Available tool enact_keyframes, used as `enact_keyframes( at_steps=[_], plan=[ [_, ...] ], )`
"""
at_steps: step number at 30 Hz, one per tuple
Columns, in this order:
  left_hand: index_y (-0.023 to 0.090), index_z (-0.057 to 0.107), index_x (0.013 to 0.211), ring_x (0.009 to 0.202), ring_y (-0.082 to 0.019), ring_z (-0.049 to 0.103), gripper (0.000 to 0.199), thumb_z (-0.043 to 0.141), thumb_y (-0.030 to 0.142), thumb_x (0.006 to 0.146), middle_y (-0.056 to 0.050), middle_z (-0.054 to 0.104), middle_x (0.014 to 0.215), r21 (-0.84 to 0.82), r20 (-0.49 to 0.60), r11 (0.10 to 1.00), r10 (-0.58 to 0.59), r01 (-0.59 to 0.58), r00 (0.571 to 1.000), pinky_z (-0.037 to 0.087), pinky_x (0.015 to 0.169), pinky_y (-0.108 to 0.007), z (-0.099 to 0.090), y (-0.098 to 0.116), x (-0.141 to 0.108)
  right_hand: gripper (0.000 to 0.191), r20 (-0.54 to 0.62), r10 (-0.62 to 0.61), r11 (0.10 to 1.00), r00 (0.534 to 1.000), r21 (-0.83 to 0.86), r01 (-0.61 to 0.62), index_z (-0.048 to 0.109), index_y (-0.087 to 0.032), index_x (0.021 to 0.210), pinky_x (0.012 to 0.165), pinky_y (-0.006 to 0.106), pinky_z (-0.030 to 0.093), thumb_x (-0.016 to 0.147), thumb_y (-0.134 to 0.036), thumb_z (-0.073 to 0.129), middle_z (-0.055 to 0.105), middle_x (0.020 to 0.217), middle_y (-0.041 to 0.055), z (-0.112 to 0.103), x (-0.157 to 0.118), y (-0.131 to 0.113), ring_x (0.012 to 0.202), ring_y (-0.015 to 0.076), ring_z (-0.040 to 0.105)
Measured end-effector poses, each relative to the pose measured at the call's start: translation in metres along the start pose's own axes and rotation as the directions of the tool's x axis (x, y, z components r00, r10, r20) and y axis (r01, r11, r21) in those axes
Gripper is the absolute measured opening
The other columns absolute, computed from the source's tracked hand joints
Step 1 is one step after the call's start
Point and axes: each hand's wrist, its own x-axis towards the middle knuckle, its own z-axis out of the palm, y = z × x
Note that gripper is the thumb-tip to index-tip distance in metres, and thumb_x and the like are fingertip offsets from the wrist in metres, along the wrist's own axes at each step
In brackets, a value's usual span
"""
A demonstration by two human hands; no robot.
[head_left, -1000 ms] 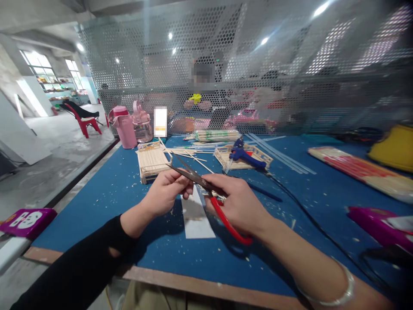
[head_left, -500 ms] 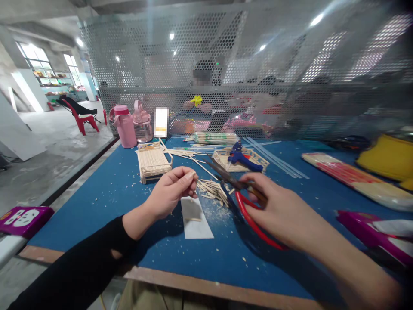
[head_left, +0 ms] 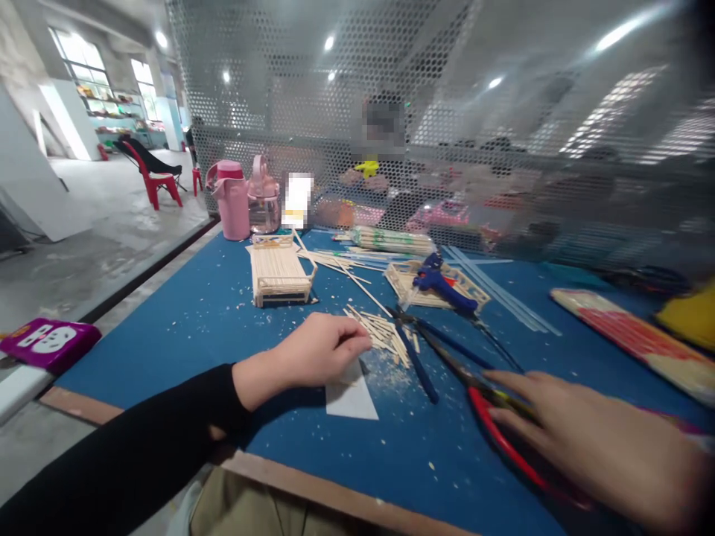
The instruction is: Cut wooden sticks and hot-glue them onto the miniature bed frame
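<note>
Over the top of a white paper (head_left: 351, 398), my left hand (head_left: 321, 348) is closed with thumb and fingers pinched together; whatever it holds is too small to make out. My right hand (head_left: 592, 439), at the right, has its fingers around the handles of red-handled scissors (head_left: 497, 428), whose blades point up and left. Blue-handled pliers (head_left: 418, 357) lie beside a pile of short wooden sticks (head_left: 385, 335). Behind my left hand stands a small bed-like model of sticks (head_left: 282, 272).
A blue glue gun (head_left: 444, 283) rests on a stick frame (head_left: 399, 279). Behind are a stick bundle (head_left: 391, 240), a pink flask (head_left: 232, 201) and a mesh screen (head_left: 313, 119) with a person beyond. A bagged pack (head_left: 631, 335) lies right, a purple power strip (head_left: 50, 344) left.
My right hand has moved right and down with the scissors, away from my left hand, and the blue pliers now show fully. The view has shifted, and my left hand has turned, knuckles up.
</note>
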Motion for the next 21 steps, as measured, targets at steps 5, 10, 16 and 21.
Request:
enact_keyframes(
  at_steps=[5, 10, 16, 21],
  plan=[
    [0.014, 0.061, 0.074, 0.059, -0.01, 0.044, 0.021, 0.048, 0.025, 0.086, 0.002, 0.053, 0.061, -0.065, -0.113, 0.998, -0.01, 0.002, 0.994, 0.033, 0.056, -0.022, -0.003, -0.002, 0.002, 0.036, -0.284, -0.404, 0.875, 0.869, 0.157, 0.458, 0.067, -0.019, 0.108, 0.068, 0.035, 0.055, 0.088, -0.036, 0.042, 0.073, 0.097, 0.0077, -0.019, 0.039, -0.055, 0.082, 0.0227, 0.069],
    [0.015, 0.058, 0.071, 0.056, -0.01, 0.043, 0.02, 0.049, 0.026, 0.084, 0.002, 0.052, 0.059, -0.292, -0.148, 0.956, -0.068, 0.022, 0.987, 0.034, 0.054, -0.022, -0.012, -0.005, 0.005, 0.028, -0.449, -0.53, 0.73, 0.719, 0.189, 0.656, 0.07, -0.022, 0.084, 0.058, 0.029, 0.05, 0.09, -0.025, 0.043, 0.073, 0.074, 0.0031, -0.023, 0.065, -0.091, 0.066, 0.0182, 0.067],
    [0.016, 0.063, 0.087, 0.07, -0.015, 0.053, 0.018, 0.052, 0.029, 0.084, -0.004, 0.062, 0.076, -0.116, -0.296, 0.993, -0.03, -0.005, 0.955, 0.042, 0.066, -0.027, -0.033, -0.006, -0.011, 0.025, -0.408, -0.54, 0.726, 0.736, 0.217, 0.652, 0.067, -0.02, 0.081, 0.062, 0.032, 0.051, 0.089, -0.023, 0.043, 0.071, 0.078, 0.0059, -0.021, 0.074, -0.093, 0.071, 0.0193, 0.066],
    [0.017, 0.038, 0.133, 0.11, -0.03, 0.048, 0.08, 0.075, 0.028, 0.063, -0.017, 0.045, 0.126, 0.101, -0.722, 0.95, -0.135, 0.296, 0.679, 0.04, 0.092, -0.044, -0.068, -0.039, -0.04, 0.022, -0.36, -0.431, 0.708, 0.827, 0.434, 0.558, 0.067, -0.02, 0.076, 0.079, 0.037, 0.052, 0.086, -0.027, 0.049, 0.068, 0.104, 0.0108, -0.009, 0.089, -0.094, 0.097, 0.0223, 0.064]
  ],
)
